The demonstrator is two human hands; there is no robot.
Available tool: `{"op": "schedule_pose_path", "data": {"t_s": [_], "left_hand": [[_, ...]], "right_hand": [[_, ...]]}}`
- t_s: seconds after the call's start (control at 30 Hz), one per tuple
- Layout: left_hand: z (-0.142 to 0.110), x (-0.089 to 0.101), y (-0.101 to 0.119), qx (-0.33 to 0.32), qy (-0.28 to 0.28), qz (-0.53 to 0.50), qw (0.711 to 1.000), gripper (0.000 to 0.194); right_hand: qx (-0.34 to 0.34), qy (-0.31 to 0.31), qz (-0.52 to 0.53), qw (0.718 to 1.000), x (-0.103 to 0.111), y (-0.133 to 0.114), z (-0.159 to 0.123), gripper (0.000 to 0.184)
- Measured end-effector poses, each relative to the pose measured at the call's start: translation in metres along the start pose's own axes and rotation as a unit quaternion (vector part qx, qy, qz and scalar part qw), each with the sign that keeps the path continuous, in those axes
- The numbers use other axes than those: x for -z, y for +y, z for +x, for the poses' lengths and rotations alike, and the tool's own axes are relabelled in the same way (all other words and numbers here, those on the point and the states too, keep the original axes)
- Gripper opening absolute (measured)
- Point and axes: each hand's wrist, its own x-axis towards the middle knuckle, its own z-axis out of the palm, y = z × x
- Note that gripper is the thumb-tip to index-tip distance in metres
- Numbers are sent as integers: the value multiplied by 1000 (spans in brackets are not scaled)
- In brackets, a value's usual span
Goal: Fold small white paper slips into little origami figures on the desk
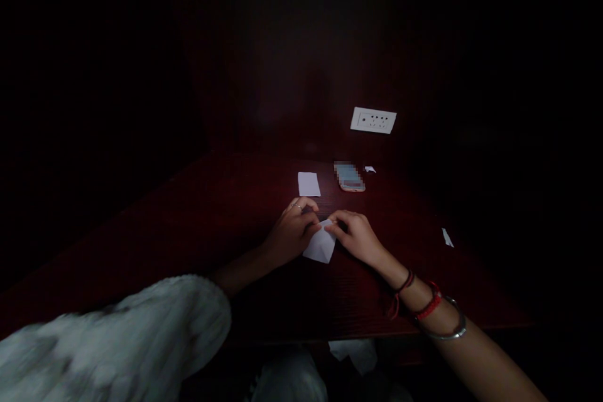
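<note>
A small sheet of white paper (321, 247) lies on the dark red table in front of me, and both hands meet at its far edge. My left hand (293, 230), with a ring on one finger, curls over the sheet's left side, thumb and finger closed at the paper. From the right, my right hand (357, 233) pinches the top corner between thumb and fingertips. Just beyond my left hand rests a second, squarish piece of white paper (308, 184), untouched. The paper's exact folds are hard to make out in the dim light.
A phone (349, 176) lies toward the back, with a white scrap (370, 169) beside it. Another paper strip (447, 238) is at the right. A socket panel (374, 120) is on the back wall. Below the table's front edge, white paper (354, 353) shows.
</note>
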Motion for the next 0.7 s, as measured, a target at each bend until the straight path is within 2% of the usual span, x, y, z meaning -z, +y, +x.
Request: {"op": "schedule_pose_path", "data": {"t_s": [0.17,0.43,0.7], "left_hand": [[1,0,1,-1,-3,2,1000,9],[0,-2,-1,-8,-3,1,1000,8],[0,1,-2,0,17,12,1000,9]], "right_hand": [[-2,19,-68,997,-4,-4,-1,6],[23,34,-61,997,4,-7,-2,8],[14,53,-102,993,3,-8,-2,11]]}}
